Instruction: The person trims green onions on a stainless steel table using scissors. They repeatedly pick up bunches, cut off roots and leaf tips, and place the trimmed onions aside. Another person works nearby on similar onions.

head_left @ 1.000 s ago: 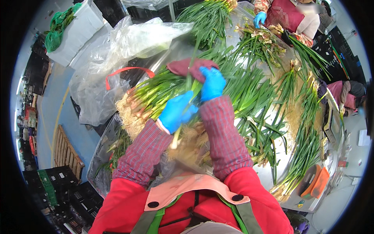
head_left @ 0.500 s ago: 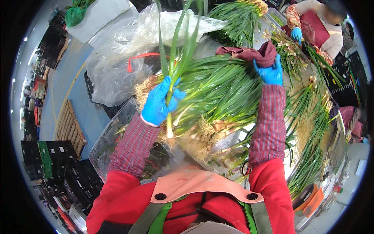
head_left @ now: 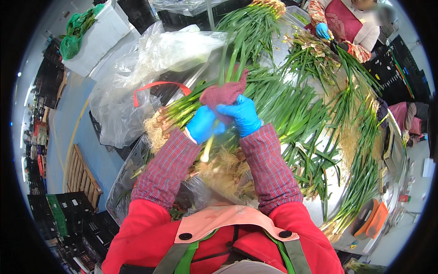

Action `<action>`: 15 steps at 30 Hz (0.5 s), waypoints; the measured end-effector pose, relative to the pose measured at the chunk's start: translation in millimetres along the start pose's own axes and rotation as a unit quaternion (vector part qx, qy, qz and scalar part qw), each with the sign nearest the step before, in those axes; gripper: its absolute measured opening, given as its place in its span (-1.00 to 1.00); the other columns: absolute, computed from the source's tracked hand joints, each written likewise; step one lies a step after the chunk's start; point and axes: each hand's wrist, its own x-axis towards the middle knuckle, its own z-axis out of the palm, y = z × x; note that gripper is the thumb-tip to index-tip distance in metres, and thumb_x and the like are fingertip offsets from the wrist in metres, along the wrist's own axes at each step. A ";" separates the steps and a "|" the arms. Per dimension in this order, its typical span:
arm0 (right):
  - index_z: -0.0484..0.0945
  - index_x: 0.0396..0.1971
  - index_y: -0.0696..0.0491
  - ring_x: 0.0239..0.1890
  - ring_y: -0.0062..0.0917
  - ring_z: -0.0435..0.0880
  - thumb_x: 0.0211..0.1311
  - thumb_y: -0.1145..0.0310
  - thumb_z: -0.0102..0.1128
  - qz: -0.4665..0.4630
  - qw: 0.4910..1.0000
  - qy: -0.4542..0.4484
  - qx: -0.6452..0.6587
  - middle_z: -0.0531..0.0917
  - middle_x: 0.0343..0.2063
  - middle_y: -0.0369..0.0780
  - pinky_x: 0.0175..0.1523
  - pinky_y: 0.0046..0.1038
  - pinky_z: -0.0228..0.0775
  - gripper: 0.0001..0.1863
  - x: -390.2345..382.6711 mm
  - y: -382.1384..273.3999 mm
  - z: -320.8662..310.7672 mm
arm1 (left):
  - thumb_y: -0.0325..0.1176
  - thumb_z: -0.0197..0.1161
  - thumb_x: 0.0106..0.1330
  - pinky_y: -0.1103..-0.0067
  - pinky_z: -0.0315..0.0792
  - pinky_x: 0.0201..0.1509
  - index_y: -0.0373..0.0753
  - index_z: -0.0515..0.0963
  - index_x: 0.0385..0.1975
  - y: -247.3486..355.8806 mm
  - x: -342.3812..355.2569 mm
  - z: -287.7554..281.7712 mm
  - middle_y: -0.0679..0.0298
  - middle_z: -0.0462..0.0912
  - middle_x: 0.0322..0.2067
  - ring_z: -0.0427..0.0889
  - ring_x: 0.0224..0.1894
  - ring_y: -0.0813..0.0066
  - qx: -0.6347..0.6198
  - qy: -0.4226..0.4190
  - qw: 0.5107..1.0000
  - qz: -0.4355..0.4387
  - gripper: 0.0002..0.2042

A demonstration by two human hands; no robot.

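Observation:
My left hand (head_left: 200, 123), in a blue glove, is closed on a green garlic stalk (head_left: 207, 150), its white lower end hanging below and long leaves rising above. My right hand (head_left: 241, 116), also blue-gloved, grips a maroon cloth (head_left: 221, 93) wrapped partly around the same stalk, just above my left hand. The two hands meet, so some fingers are hidden. Behind and to the right of them lies a pile of similar long green stalks (head_left: 292, 109); pale roots (head_left: 155, 128) stick out at the left.
A clear plastic sheet (head_left: 118, 105) with a red strap (head_left: 155, 85) lies left. A co-worker (head_left: 346, 25) at the back right has a gloved hand (head_left: 322, 31) near stalks. An orange object (head_left: 372, 217) is at front right, black crates (head_left: 54, 214) and a wooden pallet (head_left: 84, 176) at left.
My right hand has brought the cloth from the right across to the stalk in my left hand, which moved slightly right. The cloth now covers part of the stalk.

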 end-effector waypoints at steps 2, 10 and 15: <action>0.63 -0.23 0.23 -0.32 -0.51 0.68 -0.06 0.54 0.44 -0.021 0.999 0.044 -0.005 0.71 -0.31 -0.16 -0.18 -0.45 0.56 -0.68 4.9 6.7 -2.4 | -0.20 -0.02 0.48 0.72 0.28 -0.62 -0.24 0.49 -0.13 3.4 -5.0 -7.5 0.33 0.56 -0.47 0.43 -0.64 0.63 0.032 -0.090 0.995 -0.005 -0.75; 0.60 -0.19 0.18 -0.15 -0.40 0.66 0.10 0.47 0.25 -0.107 0.983 0.148 0.029 0.68 -0.20 -0.16 0.06 -0.36 0.51 -0.75 86.7 -3.3 -100.4 | -0.15 0.06 0.47 0.74 0.23 -0.60 -0.32 0.51 -0.10 25.4 -89.0 2.7 0.30 0.60 -0.39 0.41 -0.62 0.71 -0.084 -0.021 0.977 -0.195 -0.68; 0.56 -0.07 0.19 -0.04 -0.34 0.63 0.24 0.40 0.17 -0.157 0.972 0.163 -0.069 0.66 -0.12 -0.15 0.19 -0.31 0.44 -0.71 139.4 -63.3 -190.4 | -0.08 0.01 0.48 0.74 0.12 -0.70 -0.40 0.50 -0.07 54.2 -138.9 -54.5 0.12 0.67 -0.47 0.34 -0.77 0.71 -0.099 -0.035 0.971 -0.216 -0.58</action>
